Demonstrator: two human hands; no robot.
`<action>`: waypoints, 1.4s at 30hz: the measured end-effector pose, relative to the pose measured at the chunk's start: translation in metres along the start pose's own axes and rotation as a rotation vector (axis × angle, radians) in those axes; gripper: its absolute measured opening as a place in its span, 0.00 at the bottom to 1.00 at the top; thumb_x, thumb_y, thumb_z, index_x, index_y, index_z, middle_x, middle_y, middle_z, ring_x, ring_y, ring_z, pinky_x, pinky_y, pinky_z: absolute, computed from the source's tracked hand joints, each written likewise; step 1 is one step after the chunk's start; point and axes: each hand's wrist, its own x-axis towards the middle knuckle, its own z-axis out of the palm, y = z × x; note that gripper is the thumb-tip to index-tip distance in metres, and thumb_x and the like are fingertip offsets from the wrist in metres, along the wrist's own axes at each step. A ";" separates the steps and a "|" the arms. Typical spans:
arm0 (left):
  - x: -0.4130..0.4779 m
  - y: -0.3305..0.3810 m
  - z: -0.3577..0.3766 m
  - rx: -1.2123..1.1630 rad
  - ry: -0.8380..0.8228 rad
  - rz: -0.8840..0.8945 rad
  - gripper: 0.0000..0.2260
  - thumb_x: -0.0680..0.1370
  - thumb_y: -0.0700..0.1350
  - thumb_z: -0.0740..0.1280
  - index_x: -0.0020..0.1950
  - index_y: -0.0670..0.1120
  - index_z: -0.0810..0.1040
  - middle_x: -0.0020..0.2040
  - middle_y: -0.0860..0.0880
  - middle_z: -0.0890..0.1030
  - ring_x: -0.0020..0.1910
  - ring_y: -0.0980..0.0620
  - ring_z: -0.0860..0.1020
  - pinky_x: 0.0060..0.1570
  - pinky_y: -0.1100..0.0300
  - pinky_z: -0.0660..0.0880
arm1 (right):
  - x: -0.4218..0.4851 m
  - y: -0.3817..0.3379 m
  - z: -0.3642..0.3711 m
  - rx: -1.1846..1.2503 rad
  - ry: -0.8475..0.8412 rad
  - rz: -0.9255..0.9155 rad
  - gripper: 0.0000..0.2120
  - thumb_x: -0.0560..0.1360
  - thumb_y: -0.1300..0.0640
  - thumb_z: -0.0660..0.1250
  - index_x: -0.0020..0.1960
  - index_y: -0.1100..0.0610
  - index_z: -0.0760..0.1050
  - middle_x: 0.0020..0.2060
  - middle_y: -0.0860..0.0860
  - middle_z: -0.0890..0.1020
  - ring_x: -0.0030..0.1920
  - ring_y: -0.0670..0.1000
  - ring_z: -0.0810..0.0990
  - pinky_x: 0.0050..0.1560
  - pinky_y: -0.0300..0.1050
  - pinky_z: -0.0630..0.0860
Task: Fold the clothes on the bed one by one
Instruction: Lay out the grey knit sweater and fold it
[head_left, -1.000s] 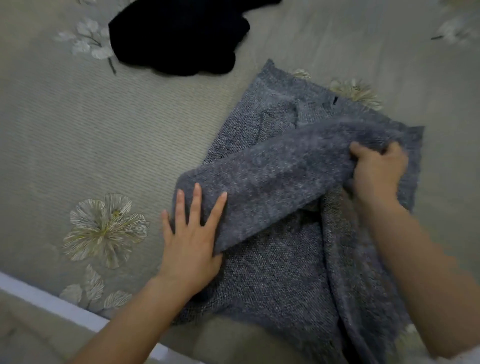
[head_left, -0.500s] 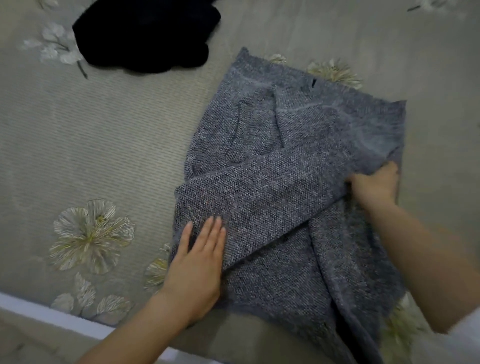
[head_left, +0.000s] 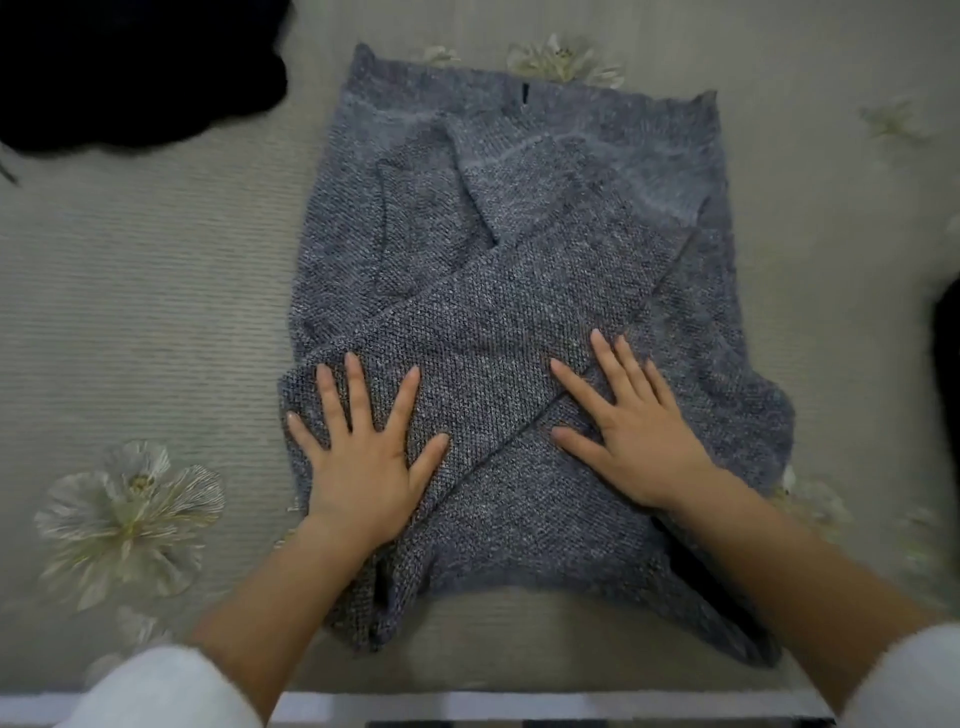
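A grey knitted sweater (head_left: 519, 249) lies spread on the bed in the middle of the view, with both sleeves folded across its body. My left hand (head_left: 363, 457) presses flat on the cuff end of the top sleeve, fingers straight and spread. My right hand (head_left: 628, 421) lies flat on the same sleeve further right, fingers straight. Neither hand grips the cloth. A black garment (head_left: 130, 67) lies bunched at the far left corner.
The bed's cover (head_left: 145, 291) is pale grey-green with printed flowers (head_left: 130, 509). Its near edge (head_left: 519, 706) runs along the bottom of the view. Something dark (head_left: 948, 353) shows at the right border.
My right hand has let go of the sleeve it was gripping and now lies flat on it. The sleeve has come down across the sweater. My left hand has spread its fingers.
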 end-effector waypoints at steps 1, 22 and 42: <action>-0.001 0.002 -0.002 -0.013 -0.011 0.006 0.32 0.74 0.72 0.38 0.71 0.64 0.27 0.72 0.44 0.23 0.68 0.41 0.21 0.66 0.34 0.31 | -0.010 0.002 -0.002 0.035 -0.005 -0.002 0.32 0.72 0.27 0.39 0.70 0.32 0.26 0.72 0.44 0.25 0.71 0.47 0.23 0.74 0.52 0.32; -0.081 0.033 0.020 0.355 -0.093 0.410 0.36 0.80 0.34 0.55 0.76 0.51 0.32 0.73 0.36 0.29 0.73 0.31 0.34 0.72 0.40 0.41 | -0.108 -0.005 0.044 0.151 -0.022 0.063 0.38 0.77 0.57 0.63 0.78 0.41 0.44 0.78 0.48 0.48 0.77 0.53 0.52 0.74 0.49 0.56; -0.199 0.078 -0.109 0.108 -0.992 0.228 0.25 0.71 0.42 0.64 0.69 0.54 0.68 0.64 0.48 0.72 0.60 0.46 0.72 0.58 0.50 0.72 | -0.241 -0.002 -0.068 0.274 -0.836 -0.086 0.13 0.77 0.54 0.65 0.62 0.51 0.72 0.58 0.51 0.77 0.54 0.54 0.76 0.55 0.50 0.73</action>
